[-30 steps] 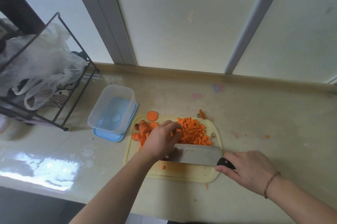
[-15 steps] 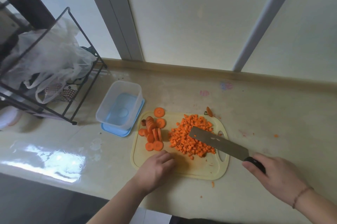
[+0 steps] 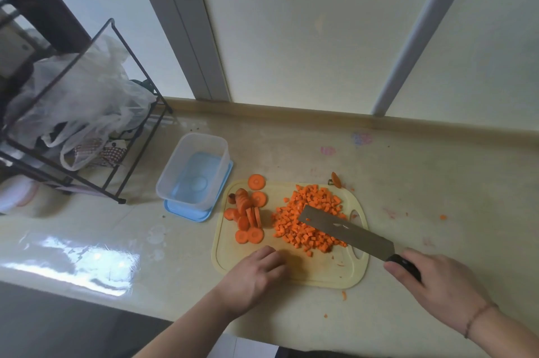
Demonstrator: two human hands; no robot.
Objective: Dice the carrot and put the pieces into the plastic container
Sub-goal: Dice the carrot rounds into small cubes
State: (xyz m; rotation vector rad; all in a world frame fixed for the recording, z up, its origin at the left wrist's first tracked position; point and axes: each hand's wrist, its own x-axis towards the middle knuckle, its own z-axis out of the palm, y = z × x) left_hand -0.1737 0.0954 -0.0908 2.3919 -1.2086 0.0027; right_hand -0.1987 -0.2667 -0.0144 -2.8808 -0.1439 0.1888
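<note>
A pale yellow cutting board [image 3: 323,273] lies on the counter. On its right half sits a heap of diced carrot [image 3: 309,220]; on its left half lie several round carrot slices [image 3: 248,217]. My right hand [image 3: 437,287] grips the black handle of a cleaver [image 3: 347,232], whose blade hangs tilted over the dice. My left hand [image 3: 253,279] rests on the board's near left edge, fingers curled under, nothing visible in it. The clear plastic container [image 3: 194,172] stands empty on its blue lid left of the board.
A black wire rack [image 3: 87,112] with plastic bags stands at the far left. A carrot end [image 3: 336,179] and small orange scraps lie on the counter beyond and right of the board. The counter's front edge runs just below my left wrist.
The cleaver has lifted off the board and swung right, its blade now over the dice. My left hand has drawn back from the carrot pile to the board's near edge.
</note>
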